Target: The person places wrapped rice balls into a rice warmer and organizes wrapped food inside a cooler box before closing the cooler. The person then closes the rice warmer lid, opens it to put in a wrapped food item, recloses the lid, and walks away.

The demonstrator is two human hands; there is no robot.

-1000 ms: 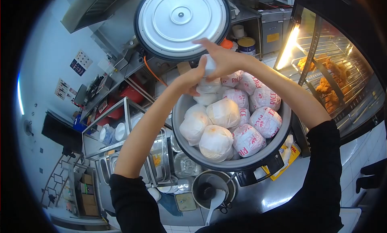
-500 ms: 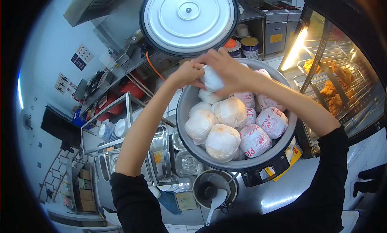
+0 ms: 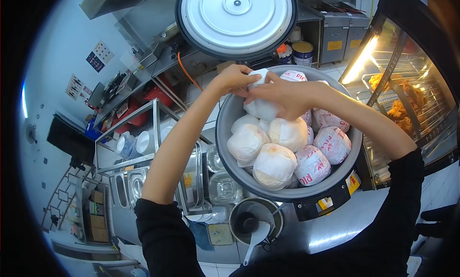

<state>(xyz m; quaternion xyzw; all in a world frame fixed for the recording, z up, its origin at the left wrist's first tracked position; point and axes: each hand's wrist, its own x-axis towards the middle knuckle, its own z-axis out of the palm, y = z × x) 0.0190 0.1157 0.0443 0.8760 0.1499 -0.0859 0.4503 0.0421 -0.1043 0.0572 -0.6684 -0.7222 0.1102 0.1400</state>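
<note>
Your left hand (image 3: 235, 79) and right hand (image 3: 283, 97) together grip a white paper-wrapped bundle (image 3: 259, 107) at the rear of the open rice warmer (image 3: 287, 197), where plain bundles (image 3: 274, 167) and RICE-printed bundles (image 3: 312, 166) already sit wrapped, leaving this one alone unreleased.

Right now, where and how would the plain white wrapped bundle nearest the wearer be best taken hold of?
The plain white bundle is probably best cupped around its rounded upper sides, coming from above: it shows no handle, its top is exposed, a plain bundle and a red-printed bundle crowd its far and right sides, and the grey pot walls its near side.
</note>
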